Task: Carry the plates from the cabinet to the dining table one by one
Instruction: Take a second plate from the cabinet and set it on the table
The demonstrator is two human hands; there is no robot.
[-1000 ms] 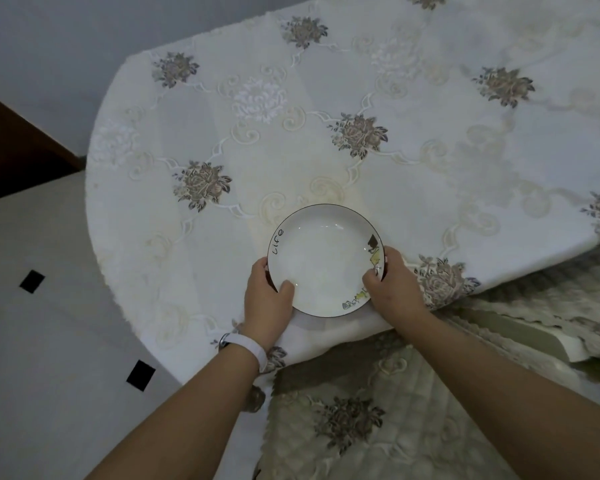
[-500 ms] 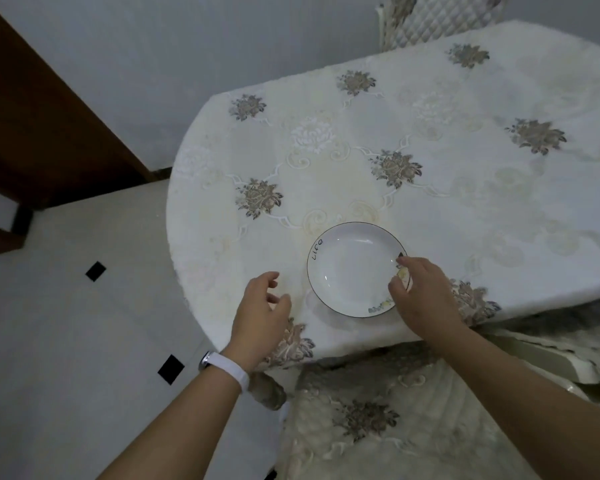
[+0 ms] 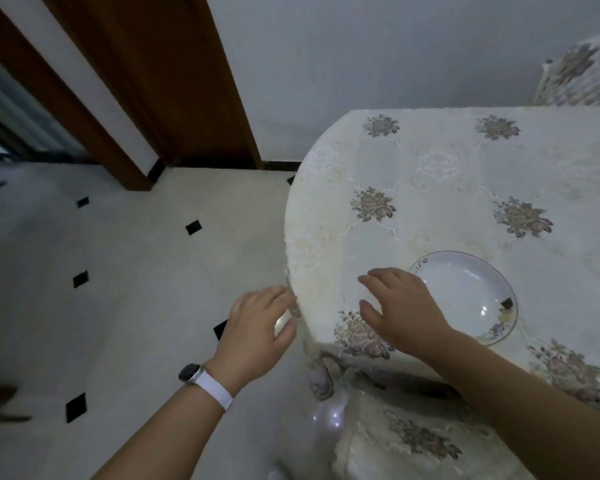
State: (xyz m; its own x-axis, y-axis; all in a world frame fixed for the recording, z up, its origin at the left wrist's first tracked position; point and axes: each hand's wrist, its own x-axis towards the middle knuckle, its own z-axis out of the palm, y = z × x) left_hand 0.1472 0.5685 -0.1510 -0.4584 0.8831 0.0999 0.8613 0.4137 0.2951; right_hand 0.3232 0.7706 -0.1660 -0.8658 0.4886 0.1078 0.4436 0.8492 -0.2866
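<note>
Both hands empty, fingers spread: left hand (image 3: pixel 257 327) off the table's edge, right hand (image 3: pixel 400 306) above the cloth, just beside the plate (image 3: pixel 471 294). Plate sits flat on the dining table (image 3: pixel 430 161) near its front edge, so one delivery looks done. Cabinet not in view; remaining plates unknown. Covered chair (image 3: pixel 413 434) is tucked close below; tiled floor (image 3: pixel 118 289) looks clear.

Plate (image 3: pixel 465 296) on desk (image 3: pixel 465 188), near its front edge.
Right hand (image 3: pixel 404 308) just left of plate, over desk; left hand (image 3: pixel 257 329) farther left, off desk's edge, above floor (image 3: pixel 118 271). Chair (image 3: pixel 413 441) tucked below front; doorframe (image 3: pixel 187 81) behind, left.
</note>
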